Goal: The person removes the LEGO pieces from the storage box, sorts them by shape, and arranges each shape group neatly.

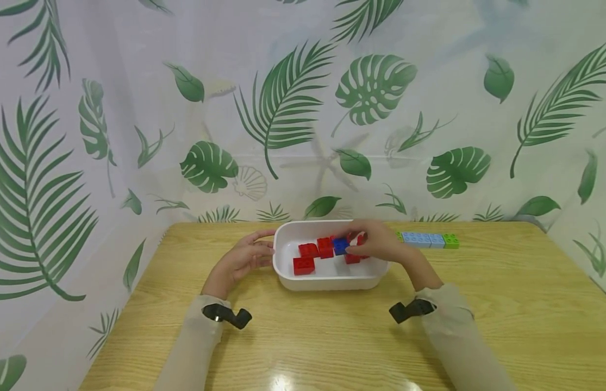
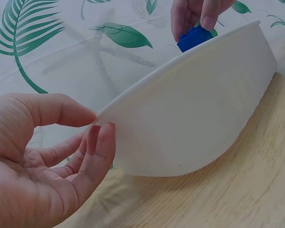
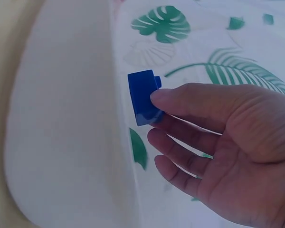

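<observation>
A white plastic tub (image 1: 332, 283) stands on the table with several red toy bricks (image 1: 304, 266) inside. My left hand (image 1: 246, 256) is at the tub's left end. In the left wrist view its thumb and fingertips meet at the rim of the tub (image 2: 190, 104) and hold it there. Over the tub's right part, my right hand (image 1: 378, 240) pinches a blue toy brick (image 3: 145, 97) between thumb and fingers. The right wrist view shows that brick just above the rim, its studs facing the palm. Some red bricks are partly hidden under the right hand.
A joined row of light blue and green bricks (image 1: 422, 240) lies behind and to the right of the tub, its left end hidden by the right hand. The wooden table (image 1: 303, 336) ends at a leaf-patterned cloth (image 1: 303, 179). Both wrists wear black camera bands.
</observation>
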{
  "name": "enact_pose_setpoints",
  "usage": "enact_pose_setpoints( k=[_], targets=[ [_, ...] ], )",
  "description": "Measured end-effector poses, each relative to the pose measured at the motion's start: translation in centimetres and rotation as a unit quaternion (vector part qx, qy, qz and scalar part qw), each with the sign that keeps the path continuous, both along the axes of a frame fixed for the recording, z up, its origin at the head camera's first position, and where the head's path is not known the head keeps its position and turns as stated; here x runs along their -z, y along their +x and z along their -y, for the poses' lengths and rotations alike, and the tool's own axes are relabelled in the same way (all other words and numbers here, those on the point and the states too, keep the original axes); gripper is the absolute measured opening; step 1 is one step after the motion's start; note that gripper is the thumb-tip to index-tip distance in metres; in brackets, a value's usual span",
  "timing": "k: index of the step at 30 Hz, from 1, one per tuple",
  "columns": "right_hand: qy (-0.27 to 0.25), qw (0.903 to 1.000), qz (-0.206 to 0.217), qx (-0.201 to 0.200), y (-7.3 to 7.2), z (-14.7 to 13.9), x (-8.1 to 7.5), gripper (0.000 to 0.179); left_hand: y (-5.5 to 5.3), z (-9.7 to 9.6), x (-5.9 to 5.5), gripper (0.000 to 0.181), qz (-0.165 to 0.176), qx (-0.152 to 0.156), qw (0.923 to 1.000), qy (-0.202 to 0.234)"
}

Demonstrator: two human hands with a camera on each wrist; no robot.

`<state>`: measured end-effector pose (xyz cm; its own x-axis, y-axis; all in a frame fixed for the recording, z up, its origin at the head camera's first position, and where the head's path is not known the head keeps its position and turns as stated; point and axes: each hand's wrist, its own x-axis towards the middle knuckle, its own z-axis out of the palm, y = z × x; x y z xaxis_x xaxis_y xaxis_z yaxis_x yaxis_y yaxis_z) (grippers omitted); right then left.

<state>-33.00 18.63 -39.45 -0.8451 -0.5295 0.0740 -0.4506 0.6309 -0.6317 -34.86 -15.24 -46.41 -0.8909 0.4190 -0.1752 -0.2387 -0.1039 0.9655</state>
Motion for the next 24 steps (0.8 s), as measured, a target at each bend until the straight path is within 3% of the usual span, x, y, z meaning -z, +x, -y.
enact_pose_setpoints(
  k=[8,18,24],
  targets=[
    [-0.021,0.9993,-0.025,0.020,-0.4,-3.5,-1.3,0.031,0.1,-0.1,0.0,0.059,-0.001,-0.004,0.9999,-0.010],
    [-0.010,0.9956,-0.033,0.087,-0.2,-9.0,-2.9,0.034,0.1,0.0,0.1,0.060,-0.002,0.000,1.0000,-0.001],
    [-0.010,0.9910,-0.067,0.115,0.0,-13.2,-3.1,0.034,0.1,-0.1,0.2,0.062,0.002,-0.002,1.0000,0.008]
  ],
)
